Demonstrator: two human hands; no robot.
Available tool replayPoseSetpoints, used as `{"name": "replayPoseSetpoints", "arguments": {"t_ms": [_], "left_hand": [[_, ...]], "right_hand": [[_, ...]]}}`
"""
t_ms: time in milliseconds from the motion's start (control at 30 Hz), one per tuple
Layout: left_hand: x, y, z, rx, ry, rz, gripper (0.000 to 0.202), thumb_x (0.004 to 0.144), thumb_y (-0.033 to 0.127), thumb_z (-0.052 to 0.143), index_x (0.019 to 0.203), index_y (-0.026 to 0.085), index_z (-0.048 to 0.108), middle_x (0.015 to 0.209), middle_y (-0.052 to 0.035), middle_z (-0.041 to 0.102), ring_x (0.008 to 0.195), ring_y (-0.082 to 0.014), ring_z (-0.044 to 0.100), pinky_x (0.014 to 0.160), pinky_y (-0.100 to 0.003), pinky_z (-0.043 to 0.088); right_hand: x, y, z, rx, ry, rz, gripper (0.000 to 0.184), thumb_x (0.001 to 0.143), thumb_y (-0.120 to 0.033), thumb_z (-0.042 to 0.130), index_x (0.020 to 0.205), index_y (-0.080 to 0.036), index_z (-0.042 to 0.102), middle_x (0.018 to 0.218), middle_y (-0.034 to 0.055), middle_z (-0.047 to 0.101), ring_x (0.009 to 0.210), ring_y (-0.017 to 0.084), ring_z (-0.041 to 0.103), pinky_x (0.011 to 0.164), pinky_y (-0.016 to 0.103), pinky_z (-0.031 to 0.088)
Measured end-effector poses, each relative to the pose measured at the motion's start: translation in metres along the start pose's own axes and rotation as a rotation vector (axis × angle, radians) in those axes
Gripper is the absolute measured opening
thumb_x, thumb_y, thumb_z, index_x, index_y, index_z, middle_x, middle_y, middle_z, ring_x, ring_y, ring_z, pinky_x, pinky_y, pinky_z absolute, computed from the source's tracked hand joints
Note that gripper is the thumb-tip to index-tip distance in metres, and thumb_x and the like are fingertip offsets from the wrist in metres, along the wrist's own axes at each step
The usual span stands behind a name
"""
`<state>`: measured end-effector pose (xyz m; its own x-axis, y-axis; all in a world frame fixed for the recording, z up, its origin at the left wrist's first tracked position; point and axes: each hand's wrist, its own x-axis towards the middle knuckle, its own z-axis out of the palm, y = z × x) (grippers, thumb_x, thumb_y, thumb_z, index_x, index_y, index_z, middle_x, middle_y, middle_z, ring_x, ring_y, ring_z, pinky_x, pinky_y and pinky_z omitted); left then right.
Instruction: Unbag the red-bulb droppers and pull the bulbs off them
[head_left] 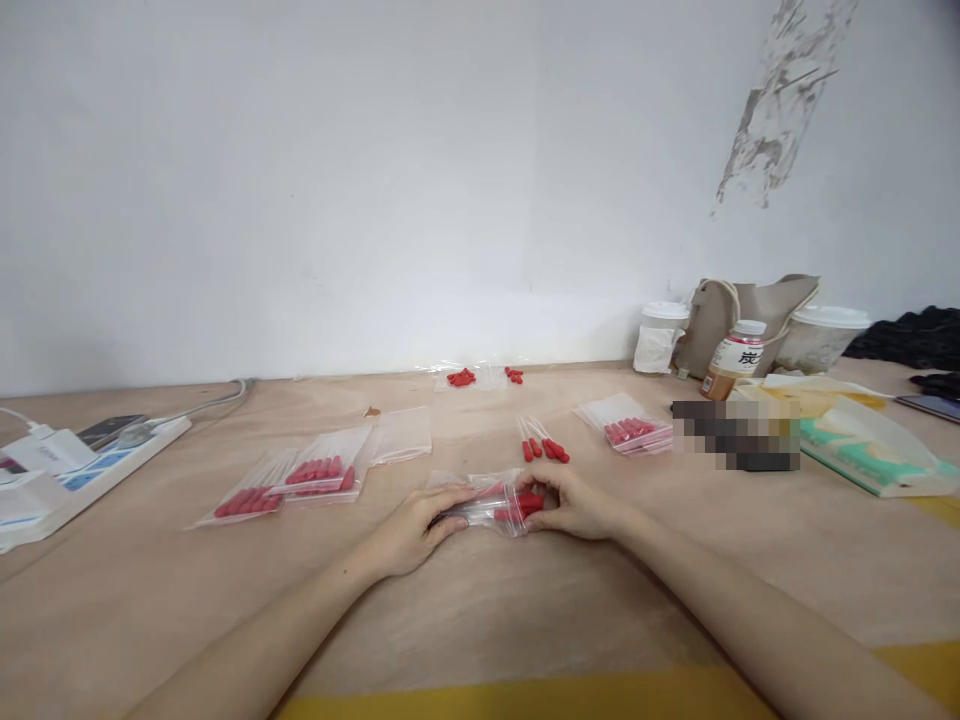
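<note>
Pale wall [375,200], peeling at upper right, is backing the brown tabletop [480,610]. Remotely, I'm watching the left hand [431,522], fingers and thumb bent close, holding a clear bag's [480,512] left end mid-tabletop; the right hand [574,505] is curling around red bulbs [529,502] at the other end. I'm judging the film limp, slippery and light, the bulbs soft, offering the surest grip.

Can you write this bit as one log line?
left hand: holding clear plastic bag | right hand: at bag, by red rounded ends | beyond: loose thin red-ended sticks
</note>
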<state>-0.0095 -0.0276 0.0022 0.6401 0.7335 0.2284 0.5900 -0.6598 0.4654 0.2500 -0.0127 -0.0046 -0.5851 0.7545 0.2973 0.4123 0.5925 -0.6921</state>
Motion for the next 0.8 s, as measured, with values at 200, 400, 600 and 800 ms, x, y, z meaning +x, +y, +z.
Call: {"name": "replayPoseSetpoints", "arguments": {"t_ms": [200, 400, 600, 800], "left_hand": [[-0.001, -0.001, 0.0, 0.01, 0.015, -0.006, 0.037, 0.087, 0.036, 0.042, 0.123, 0.027, 0.047, 0.125, -0.0012, 0.051, 0.114, -0.0187, 0.046, 0.098, -0.037, 0.036], [-0.003, -0.002, -0.002, 0.053, 0.041, -0.04, 0.04, 0.086, 0.037, 0.043, 0.124, 0.026, 0.045, 0.126, -0.0028, 0.049, 0.116, -0.0198, 0.045, 0.098, -0.038, 0.035], [-0.004, -0.001, -0.003, 0.062, 0.04, -0.038, 0.04, 0.087, 0.039, 0.042, 0.124, 0.027, 0.045, 0.126, -0.0018, 0.05, 0.115, -0.0191, 0.046, 0.098, -0.037, 0.036], [-0.004, 0.0, -0.003, 0.085, 0.031, -0.052, 0.039, 0.087, 0.038, 0.041, 0.124, 0.027, 0.045, 0.126, -0.0017, 0.05, 0.115, -0.0181, 0.046, 0.098, -0.035, 0.036]], "right_hand": [[0.002, 0.011, -0.007, 0.31, -0.019, 0.106, 0.034, 0.062, -0.034, 0.069, 0.09, -0.017, 0.062, 0.09, 0.0035, 0.063, 0.082, 0.016, 0.058, 0.072, 0.029, 0.046], [-0.007, 0.024, -0.048, 0.535, 0.109, 0.282, 0.034, 0.059, -0.033, 0.072, 0.087, -0.015, 0.065, 0.075, 0.0029, 0.067, 0.065, 0.012, 0.059, 0.064, 0.027, 0.047], [-0.012, 0.036, -0.081, 0.537, 0.664, 0.32, 0.037, 0.058, -0.041, 0.071, 0.083, -0.016, 0.063, 0.076, 0.0052, 0.066, 0.056, 0.01, 0.056, 0.051, 0.022, 0.044], [0.002, 0.061, -0.049, -0.085, 0.972, 0.296, 0.032, 0.064, -0.044, 0.062, 0.078, -0.015, 0.065, 0.075, 0.0064, 0.064, 0.06, 0.014, 0.055, 0.06, 0.029, 0.046]]}}
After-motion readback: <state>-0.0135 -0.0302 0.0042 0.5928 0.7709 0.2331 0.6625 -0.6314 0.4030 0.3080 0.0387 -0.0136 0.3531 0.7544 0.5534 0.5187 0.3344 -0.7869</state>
